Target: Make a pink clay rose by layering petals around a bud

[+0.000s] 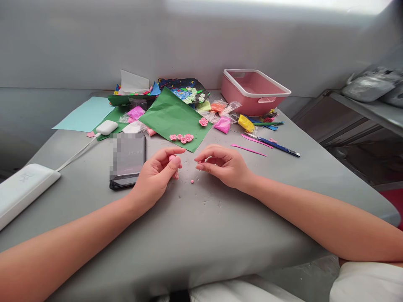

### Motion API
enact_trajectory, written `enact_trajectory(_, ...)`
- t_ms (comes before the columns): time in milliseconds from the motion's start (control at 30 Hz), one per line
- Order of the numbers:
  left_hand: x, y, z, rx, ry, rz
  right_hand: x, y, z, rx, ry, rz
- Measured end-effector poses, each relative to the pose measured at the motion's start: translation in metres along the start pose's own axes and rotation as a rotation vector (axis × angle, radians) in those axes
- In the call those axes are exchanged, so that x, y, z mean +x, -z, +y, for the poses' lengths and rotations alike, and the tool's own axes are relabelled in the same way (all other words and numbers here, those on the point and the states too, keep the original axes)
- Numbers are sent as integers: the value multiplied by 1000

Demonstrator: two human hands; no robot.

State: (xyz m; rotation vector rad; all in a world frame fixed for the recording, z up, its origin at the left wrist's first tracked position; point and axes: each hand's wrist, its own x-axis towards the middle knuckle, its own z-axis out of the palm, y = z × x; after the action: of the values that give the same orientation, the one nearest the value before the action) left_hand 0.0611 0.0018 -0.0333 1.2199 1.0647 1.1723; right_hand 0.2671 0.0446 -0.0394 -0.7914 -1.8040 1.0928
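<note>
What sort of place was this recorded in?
Probably a craft table in a plain room: small pink clay flowers sit on green paper, packets of colored clay lie behind, and pink modeling tools are at the right.

The bare left arm [78, 241] slants in from eight o'clock and the bare right arm [315, 214] from four, the left hand [157, 171] curled with its index finger reaching toward two o'clock, the right hand [226, 166] loosely bent, its fingertips toward ten, the hands apart.
</note>
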Motion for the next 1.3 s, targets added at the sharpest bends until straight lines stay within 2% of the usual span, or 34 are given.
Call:
enact_trajectory(300, 0, 0, 4, -164, 48, -19, -1, 0, -1, 22, 31, -15)
enact_trajectory(400, 0, 0, 2, -123, 32, -17, -1, -1, 0, 13, 49, 23)
enact_trajectory(600, -2, 1, -1, 0, 31, -13, -2, -2, 0, 29, 137, 4)
enact_trajectory(700, -1, 0, 1, -20, 23, -32, -3, -2, 0, 16, 180, 35)
enact_trajectory(933, 0, -3, 5, -156, 46, -32, -4, -1, 0, -74, 323, 18)
enact_trajectory(1133, 1, 0, -1, -39, 33, 4, -5, -1, 0, -103, 383, -21)
enact_trajectory(1233, 1, 0, -1, 4, 32, -16, -6, -2, 0, -111, 415, 15)
enact_trajectory(1300, 0, 0, 0, -17, 28, -30, -6, -2, -1, -101, 401, -6)
